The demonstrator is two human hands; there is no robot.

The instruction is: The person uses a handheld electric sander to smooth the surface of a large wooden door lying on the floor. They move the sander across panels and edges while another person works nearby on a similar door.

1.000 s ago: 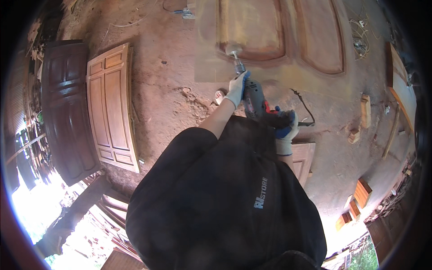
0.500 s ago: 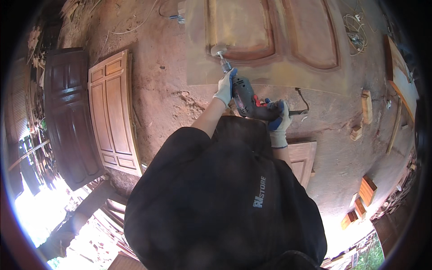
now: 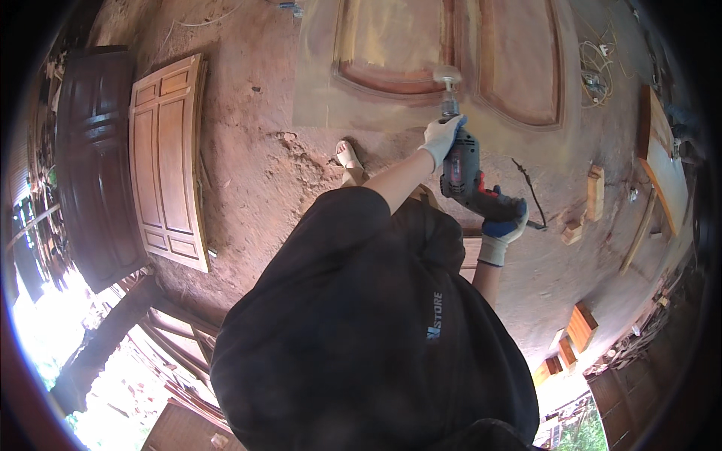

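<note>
A grey and black power drill (image 3: 461, 167) with a red trigger is held between my two gloved hands. My left hand (image 3: 441, 140), in a white glove with blue on it, is closed round the front of the drill behind the chuck. The rear handle sits in the grip of my right hand (image 3: 502, 228), gloved the same way. A pale round sanding head (image 3: 447, 74) on the chuck is at the lower right corner of the left recessed panel of a dusty brown wooden door (image 3: 391, 114). Whether it presses on the wood I cannot tell.
The drill's dark cord (image 3: 529, 184) trails beside my right hand. On the left stand a dark door (image 3: 101, 165) and a lighter panelled door (image 3: 167, 161). Wood blocks (image 3: 595, 194), a tilted board (image 3: 665, 161) and a coiled cable (image 3: 596, 73) are on the right. My foot (image 3: 347, 155) is on the dirt floor.
Both hands have carried the drill to the right, its head passing from the left panel's lower left corner to its lower right. The drill now points more straight ahead, and my foot has come into view.
</note>
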